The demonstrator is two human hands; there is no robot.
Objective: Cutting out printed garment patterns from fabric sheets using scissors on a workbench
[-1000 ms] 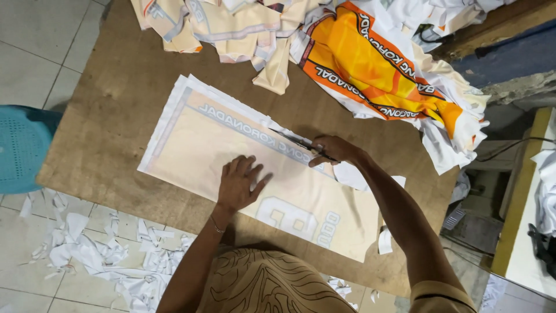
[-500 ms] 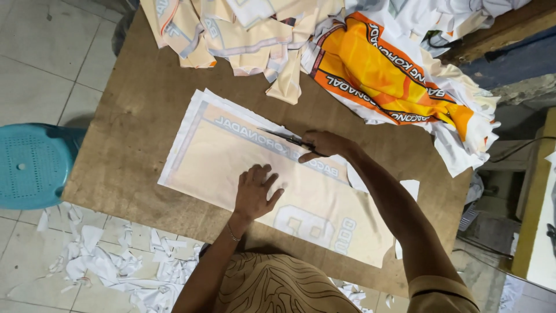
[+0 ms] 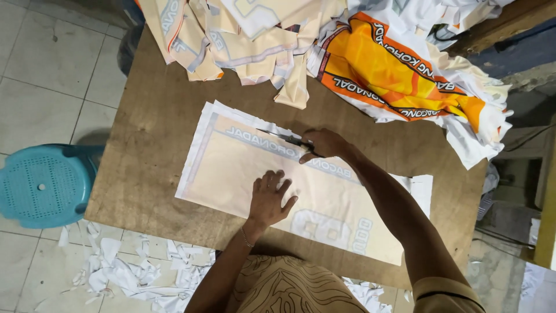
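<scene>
Two hands (image 3: 269, 197), one scissors (image 3: 286, 139), one cream panel (image 3: 243, 168), one stool (image 3: 43, 185).

We see bare table (image 3: 153, 156) left of the cream fabric panel (image 3: 243, 174). Heaped fabric pieces (image 3: 324, 52) block the far edge.

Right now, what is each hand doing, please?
Left hand: open, flat on the cream fabric panel.
Right hand: closed on scissors.

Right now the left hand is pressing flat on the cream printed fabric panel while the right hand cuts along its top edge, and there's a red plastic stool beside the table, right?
Not quite: the head view shows the plastic stool is turquoise, not red. The rest holds.
</scene>
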